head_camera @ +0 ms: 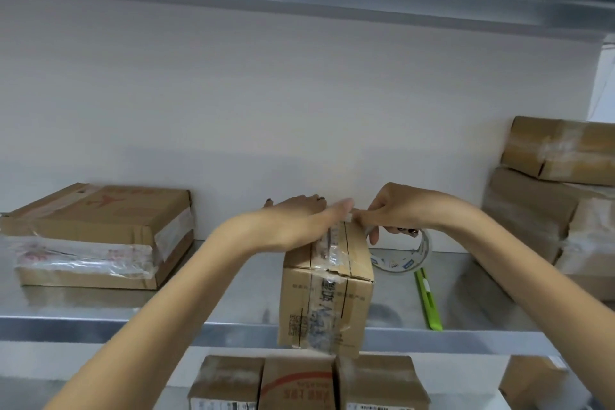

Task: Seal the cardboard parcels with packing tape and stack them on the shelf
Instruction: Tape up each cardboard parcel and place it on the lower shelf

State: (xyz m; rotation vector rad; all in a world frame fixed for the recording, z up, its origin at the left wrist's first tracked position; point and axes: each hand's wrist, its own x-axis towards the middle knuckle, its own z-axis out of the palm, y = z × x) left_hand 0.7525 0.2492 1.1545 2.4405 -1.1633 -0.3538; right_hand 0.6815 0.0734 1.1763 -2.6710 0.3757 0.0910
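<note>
1. Head view, and we're looking at a metal shelf [100,326]. A flat taped parcel [100,226] sits toward its left end, and a stack of taped parcels [539,203] is piled at the right end.
2. A green utility knife [429,299] lies on the shelf right of centre, pointing at the front edge. A row of small boxes [296,383] stands on the level below.
3. Centre stage is the small cardboard parcel [332,303], upright at the shelf's front edge with nothing blocking it.
4. The left hand [299,220] lies flat on the parcel's top, fingers straight and pressing down.
5. The right hand [396,210] is at the top's far right corner. Thumb and forefinger pinch the clear tape there, and the other fingers curl round the packing tape roll [404,260], which hangs just behind the parcel.
6. A clear tape strip [327,293] runs over the top and down the front face.
7. On print: there's a QR code [294,323] on the front face, blurred dark characters under the tape, and red print on the flat parcel. The roll's core has blue-and-white labels. None of it can be read.
</note>
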